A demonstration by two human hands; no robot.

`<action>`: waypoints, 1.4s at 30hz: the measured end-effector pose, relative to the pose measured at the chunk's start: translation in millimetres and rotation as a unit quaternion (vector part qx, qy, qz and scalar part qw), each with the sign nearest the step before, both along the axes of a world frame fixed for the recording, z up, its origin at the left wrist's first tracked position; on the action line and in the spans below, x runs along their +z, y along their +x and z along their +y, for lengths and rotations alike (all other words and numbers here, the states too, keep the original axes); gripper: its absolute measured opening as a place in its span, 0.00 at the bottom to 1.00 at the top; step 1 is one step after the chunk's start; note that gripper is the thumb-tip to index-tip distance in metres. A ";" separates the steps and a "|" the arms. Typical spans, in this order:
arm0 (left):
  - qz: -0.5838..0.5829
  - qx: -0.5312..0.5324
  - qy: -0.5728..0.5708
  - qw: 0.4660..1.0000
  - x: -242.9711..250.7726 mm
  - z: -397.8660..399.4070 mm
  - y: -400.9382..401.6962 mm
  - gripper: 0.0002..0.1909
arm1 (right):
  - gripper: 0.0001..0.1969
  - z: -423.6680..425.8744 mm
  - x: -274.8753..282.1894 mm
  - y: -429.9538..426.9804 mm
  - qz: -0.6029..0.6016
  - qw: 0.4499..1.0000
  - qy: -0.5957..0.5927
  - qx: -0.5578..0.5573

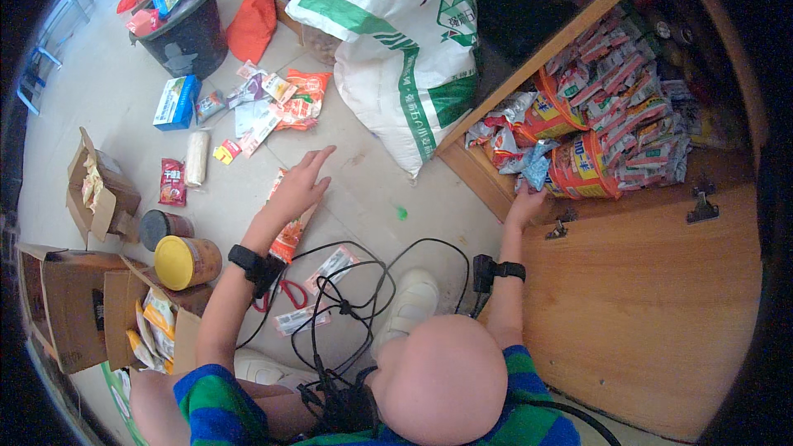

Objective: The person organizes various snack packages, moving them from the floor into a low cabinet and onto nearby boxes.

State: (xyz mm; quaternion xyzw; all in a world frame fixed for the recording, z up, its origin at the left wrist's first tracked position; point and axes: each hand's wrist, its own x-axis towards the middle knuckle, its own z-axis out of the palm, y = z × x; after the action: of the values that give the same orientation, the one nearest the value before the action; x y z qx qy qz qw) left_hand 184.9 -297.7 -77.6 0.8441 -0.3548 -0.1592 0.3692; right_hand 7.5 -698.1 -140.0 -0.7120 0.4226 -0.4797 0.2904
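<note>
My right hand reaches into the open wooden cabinet and grips the lower end of a light blue packet. Right beside that packet lies an orange tub with a yellow label, and a second orange tub lies behind it. Many small packets are stacked to the right of the tubs. My left hand hovers over the floor with fingers spread, holding nothing. Beneath it an orange food packet is partly hidden by the hand and wrist.
A large white-and-green woven sack leans by the cabinet. The lowered cabinet door is at my right. Black cable loops across the floor near red-handled scissors. Cartons, a yellow-lidded tub and a dark bucket stand left.
</note>
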 end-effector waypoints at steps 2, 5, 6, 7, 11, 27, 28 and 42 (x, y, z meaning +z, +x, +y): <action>0.002 0.019 -0.014 1.000 -3.4 0.0 7.8 0.26 | 0.17 -30.3 -9.2 -12.4 -0.004 0.998 -0.062 0.009; -0.024 0.048 -0.028 0.998 -25.5 18.1 26.7 0.26 | 0.16 -22.0 -8.8 -10.6 -0.054 0.998 0.011 0.032; -0.031 0.068 -0.023 0.997 -31.3 21.2 33.9 0.26 | 0.18 -26.1 -8.8 -18.4 0.026 0.999 -0.026 -0.008; -0.067 0.073 -0.023 0.995 -36.9 29.6 40.1 0.25 | 0.17 -22.4 -4.7 -22.5 0.043 0.999 0.020 0.017; -0.092 0.143 0.015 0.985 -64.6 72.9 69.4 0.24 | 0.19 -4.8 -2.3 -28.2 0.109 0.993 -0.008 -0.044; -0.153 0.439 0.152 0.872 -124.9 151.6 189.0 0.21 | 0.15 37.6 8.9 -63.6 0.161 0.984 0.075 0.007; -0.138 0.436 0.150 0.877 -128.6 150.8 196.2 0.20 | 0.13 36.6 6.3 -68.3 0.196 0.980 0.019 0.019; -0.166 0.480 -0.060 0.859 -137.8 120.3 235.4 0.13 | 0.19 75.2 36.1 -60.9 0.346 0.930 -0.127 0.010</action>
State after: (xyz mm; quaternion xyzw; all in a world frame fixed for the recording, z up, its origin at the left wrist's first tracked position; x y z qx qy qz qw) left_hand 420.3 -177.3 -215.4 0.8997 0.0298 0.2018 0.3858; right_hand -53.5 -623.0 -103.9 -0.8689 0.4251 -0.2505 0.0386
